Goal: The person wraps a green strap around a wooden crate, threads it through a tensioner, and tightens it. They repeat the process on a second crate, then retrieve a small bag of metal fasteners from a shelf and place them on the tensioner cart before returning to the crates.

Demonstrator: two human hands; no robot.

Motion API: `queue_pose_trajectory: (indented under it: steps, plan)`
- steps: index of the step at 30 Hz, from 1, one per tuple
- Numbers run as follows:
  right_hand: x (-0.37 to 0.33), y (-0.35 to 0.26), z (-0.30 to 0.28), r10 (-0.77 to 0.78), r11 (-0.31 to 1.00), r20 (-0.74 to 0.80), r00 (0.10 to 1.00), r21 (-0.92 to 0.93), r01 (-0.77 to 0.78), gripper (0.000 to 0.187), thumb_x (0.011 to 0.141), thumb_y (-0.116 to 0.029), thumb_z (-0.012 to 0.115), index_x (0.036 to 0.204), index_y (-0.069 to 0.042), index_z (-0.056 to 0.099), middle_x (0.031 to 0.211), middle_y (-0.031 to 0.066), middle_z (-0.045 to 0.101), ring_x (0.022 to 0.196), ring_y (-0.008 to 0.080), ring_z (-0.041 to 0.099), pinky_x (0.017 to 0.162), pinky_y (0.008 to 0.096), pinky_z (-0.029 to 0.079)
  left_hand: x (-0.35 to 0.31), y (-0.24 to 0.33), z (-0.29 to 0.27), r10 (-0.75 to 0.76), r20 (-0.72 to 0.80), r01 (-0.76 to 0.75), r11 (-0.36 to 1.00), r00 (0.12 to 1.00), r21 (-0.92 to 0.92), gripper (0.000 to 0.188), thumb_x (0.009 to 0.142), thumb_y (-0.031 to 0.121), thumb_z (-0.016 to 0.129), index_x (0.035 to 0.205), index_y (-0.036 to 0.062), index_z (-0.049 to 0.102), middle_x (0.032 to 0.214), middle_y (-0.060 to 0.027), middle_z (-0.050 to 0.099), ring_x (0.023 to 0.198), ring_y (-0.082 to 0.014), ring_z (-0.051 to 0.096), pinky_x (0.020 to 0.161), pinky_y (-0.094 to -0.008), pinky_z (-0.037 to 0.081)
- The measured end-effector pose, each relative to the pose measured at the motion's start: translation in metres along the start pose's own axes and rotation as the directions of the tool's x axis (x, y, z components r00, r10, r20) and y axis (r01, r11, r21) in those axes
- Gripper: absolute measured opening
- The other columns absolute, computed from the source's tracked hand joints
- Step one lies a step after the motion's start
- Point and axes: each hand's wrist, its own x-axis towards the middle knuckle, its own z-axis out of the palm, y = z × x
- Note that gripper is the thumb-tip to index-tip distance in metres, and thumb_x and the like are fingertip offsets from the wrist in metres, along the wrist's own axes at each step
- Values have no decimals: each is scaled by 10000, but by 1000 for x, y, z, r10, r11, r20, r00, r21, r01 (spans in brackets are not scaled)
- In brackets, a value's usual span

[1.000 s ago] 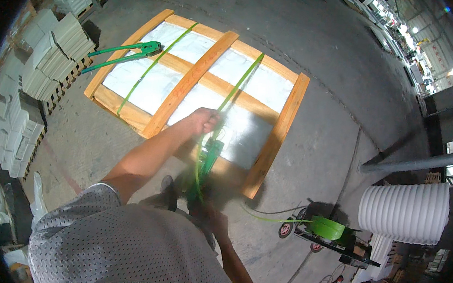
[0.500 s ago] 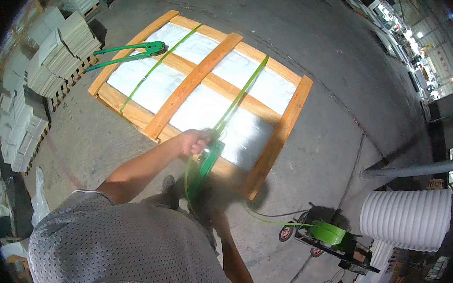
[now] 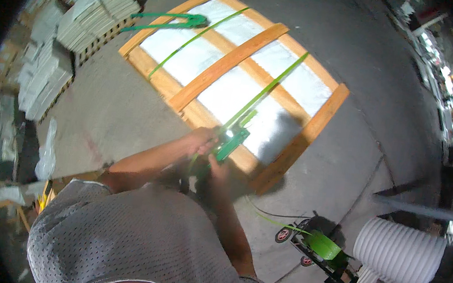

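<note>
A low wooden crate [image 3: 258, 42] with white wrapped contents lies before me, crossed by two green straps. At its near edge, a green strapping tensioner [image 3: 233, 143] sits on the nearer-right strap [image 3: 274, 85]. My left hand [image 3: 201, 140] has its fingers closed around the strap just left of the tensioner. Blurred by motion, my right hand [image 3: 218, 171] is closed at the tool's lower end, thumb alongside it. Some of its fingers are hidden. Long-handled green cutters [image 3: 186, 22] lie on the crate's far left part.
A wheeled cart carries a green strap coil [image 3: 323, 245] at the lower right. Beside it stands a white ribbed roll [image 3: 398, 256]. Stacked pale panels on pallets [image 3: 97, 12] line the left. A clear plastic bag [image 3: 47, 151] lies on the floor at left.
My right hand has come up from below to the tensioner. The left hand stays by the strap. The crate appears higher and further right as my view shifts.
</note>
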Motion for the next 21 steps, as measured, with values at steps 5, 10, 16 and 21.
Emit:
queue_pose_trajectory:
  steps: [5,10,16,21]
  plan:
    - [9,-8,-4,316,949,49,948,1,-316,419,832,-274,678,1115,21,586,986,117,620,883,214,581,773,373,470,5,-17,-23,282,-64,-233,884,957,405,234,953,225,428,818,57,519,531,-6,409,371,-102,339,335,-267,278]
    - [16,7,-9,328,942,35,944,-91,-324,445,850,-334,663,1091,32,591,961,89,615,820,190,575,718,322,472,6,-21,-51,353,-120,-280,873,928,398,280,957,262,433,776,72,528,527,-1,426,364,-98,368,340,-266,294]
    - [29,25,2,492,862,-139,860,-60,-503,455,829,-414,657,1034,-10,617,914,75,624,786,209,630,710,369,562,4,-23,-62,378,-103,-322,880,920,348,282,899,277,482,755,51,567,553,-36,502,377,-138,405,362,-297,324]
    - [45,30,1,417,769,-251,874,-416,-486,493,847,-445,596,987,27,613,875,118,626,739,233,632,609,398,533,13,-21,-82,374,-68,-336,888,925,313,312,950,306,455,790,57,554,555,-23,478,367,-122,390,351,-283,311]
